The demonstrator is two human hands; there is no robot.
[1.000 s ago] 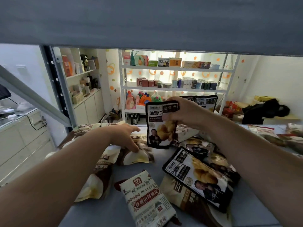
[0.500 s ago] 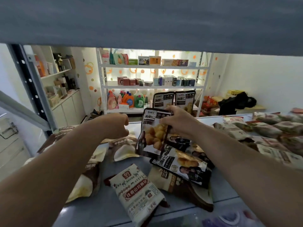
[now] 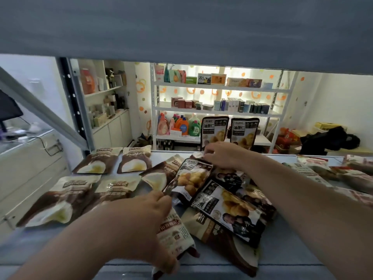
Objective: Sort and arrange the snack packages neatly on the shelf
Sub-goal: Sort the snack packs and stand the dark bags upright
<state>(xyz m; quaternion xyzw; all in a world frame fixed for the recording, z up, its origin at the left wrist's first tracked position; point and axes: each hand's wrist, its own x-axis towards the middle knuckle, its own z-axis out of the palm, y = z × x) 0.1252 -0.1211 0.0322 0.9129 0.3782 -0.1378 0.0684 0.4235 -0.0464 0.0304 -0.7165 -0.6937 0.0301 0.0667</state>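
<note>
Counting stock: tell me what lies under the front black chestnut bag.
A brown bag pokes out beneath the black bag at its near edge, partly covered. Anything else under it is hidden.

The left upright packet (image 3: 215,131) and the right upright packet (image 3: 244,132) each bear 油栗仁 in large white characters. In front of that pair, the flat black packet (image 3: 228,211) shows 油栗, remainder unclear; print on the tilted black packet (image 3: 191,176) is blurred beyond reading. Above and behind the pair, a box (image 3: 203,78) on the white rack (image 3: 222,90) is marked 农.
</note>
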